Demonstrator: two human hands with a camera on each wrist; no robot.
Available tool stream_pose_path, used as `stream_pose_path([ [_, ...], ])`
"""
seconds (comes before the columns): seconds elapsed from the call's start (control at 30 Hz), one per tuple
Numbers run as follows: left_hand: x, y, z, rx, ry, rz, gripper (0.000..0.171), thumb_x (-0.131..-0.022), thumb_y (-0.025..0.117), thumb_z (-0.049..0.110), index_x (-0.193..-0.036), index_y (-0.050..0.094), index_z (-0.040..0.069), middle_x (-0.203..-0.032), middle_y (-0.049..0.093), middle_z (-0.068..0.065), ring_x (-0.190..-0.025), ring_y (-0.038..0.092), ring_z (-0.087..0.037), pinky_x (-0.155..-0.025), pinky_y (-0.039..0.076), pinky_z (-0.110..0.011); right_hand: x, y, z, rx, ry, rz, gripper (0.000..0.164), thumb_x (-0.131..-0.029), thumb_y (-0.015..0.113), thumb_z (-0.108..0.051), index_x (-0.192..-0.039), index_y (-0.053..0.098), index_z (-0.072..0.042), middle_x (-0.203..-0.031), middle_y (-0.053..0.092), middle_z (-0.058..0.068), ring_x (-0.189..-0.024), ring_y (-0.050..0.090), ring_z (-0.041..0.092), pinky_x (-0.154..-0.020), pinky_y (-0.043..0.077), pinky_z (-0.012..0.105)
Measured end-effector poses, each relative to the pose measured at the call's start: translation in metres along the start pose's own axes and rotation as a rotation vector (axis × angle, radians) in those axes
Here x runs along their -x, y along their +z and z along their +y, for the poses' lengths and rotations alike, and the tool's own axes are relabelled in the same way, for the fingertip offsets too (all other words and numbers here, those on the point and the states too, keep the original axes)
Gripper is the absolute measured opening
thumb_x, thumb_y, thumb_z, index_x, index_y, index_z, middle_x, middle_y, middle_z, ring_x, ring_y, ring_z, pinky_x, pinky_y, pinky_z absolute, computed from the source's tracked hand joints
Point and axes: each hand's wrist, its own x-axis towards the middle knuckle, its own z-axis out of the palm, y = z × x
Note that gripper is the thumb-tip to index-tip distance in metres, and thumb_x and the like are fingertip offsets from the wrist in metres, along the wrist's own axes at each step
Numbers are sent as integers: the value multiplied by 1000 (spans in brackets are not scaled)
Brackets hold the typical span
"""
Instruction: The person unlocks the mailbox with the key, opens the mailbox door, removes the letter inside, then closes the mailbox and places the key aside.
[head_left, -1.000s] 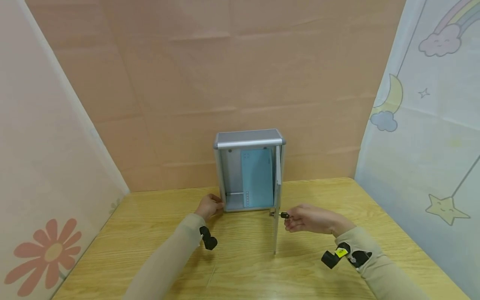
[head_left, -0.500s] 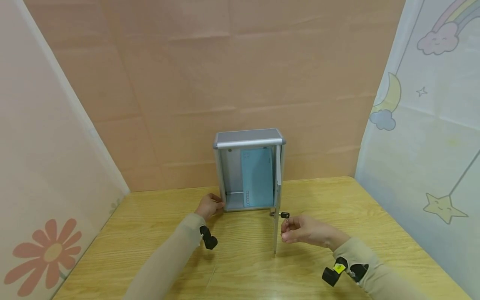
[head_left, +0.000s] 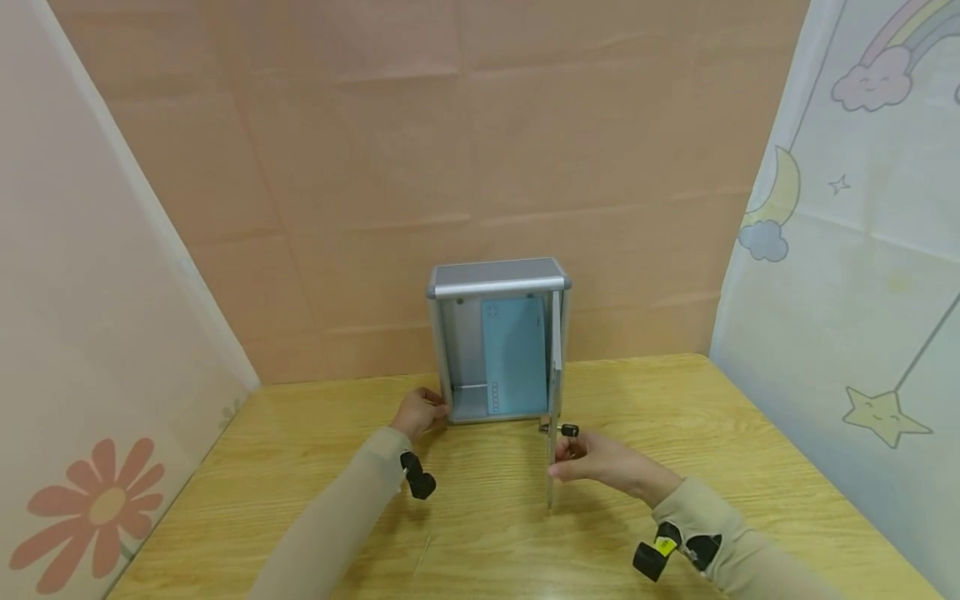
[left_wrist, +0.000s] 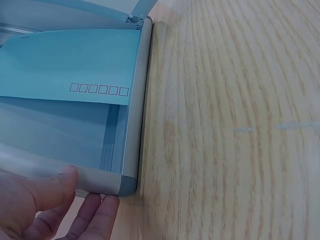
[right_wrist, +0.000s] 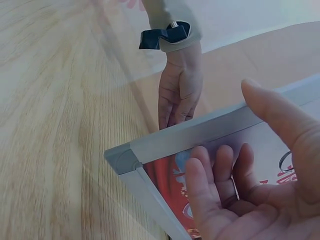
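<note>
My left hand [head_left: 420,412] grips the grey metal letterbox [head_left: 495,275] by its left edge, near the lower corner, thumb on the front rim and fingers against the outer side. My right hand [head_left: 615,468] is at the free edge of the open door [head_left: 556,358], fingers half curled beside its outer face, thumb reaching across the frame; I can't tell whether they pinch it. Just above those fingers, a black-headed key [head_left: 570,431] sits in the door's lock. The light-blue envelope [head_left: 514,358] stands inside the letterbox, toward its right side, between my two hands and touched by neither.

The letterbox stands upright toward the back of the wood-grain bench [head_left: 480,533], before a creased salmon backdrop [head_left: 360,167]. The left wall [head_left: 97,292] bears a red flower; the right wall [head_left: 862,275], a moon, a rainbow and a star.

I count one letterbox, one door, one key and one envelope, with six small red squares printed on it.
</note>
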Motion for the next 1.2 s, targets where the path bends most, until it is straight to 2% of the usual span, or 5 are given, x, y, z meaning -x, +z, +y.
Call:
stream_pose_path([
  [0.33, -1, 2, 1, 17, -4, -5, 20, -90, 64, -3, -107, 53, -7, -99, 58, -16, -91, 62, -27, -88, 54, -43, 14, -14, -3, 12, -11, -28, 25, -93, 66, -18, -102, 56, 3, -94, 59, 6, -88, 57, 15, -84, 54, 36],
  [0.47, -1, 2, 1, 29, -11, -2, 21, -90, 64, -3, -107, 53, -7, -99, 58, -16, -90, 62, -26, -89, 53, -44, 24, -28, -2, 32, -10, -38, 30, -93, 65, -18, -108, 56, 7, -97, 61, 7, -88, 58, 14, -80, 53, 32],
  [0.77, 2, 0, 3, 2, -2, 5, 21, -90, 64, -2, -107, 53, -8, -97, 58, -15, -91, 62, -29, -88, 54, -43, 49, -69, 10, -9, -71, -88, 47, -97, 56, -8, -130, 39, 21, -115, 61, 12, -104, 61, 13, -91, 52, 29],
  [0.93, -2, -2, 2, 14, -5, -4, 22, -90, 65, 0, -108, 54, -7, -103, 58, -19, -93, 62, -30, -85, 55, -40, 59, -93, 17, -48, -82, -90, 44, -99, 51, -5, -132, 36, 20, -117, 60, 6, -108, 60, 11, -93, 50, 24],
  [1.2, -8, -2, -5, 26, 32, -16, 21, -88, 68, 0, -102, 55, -7, -97, 59, -19, -86, 63, -27, -79, 56, -37, 68, -114, 24, -66, -60, -7, 29, -100, 49, -5, -125, 47, 8, -115, 55, 5, -108, 58, 8, -94, 49, 22],
])
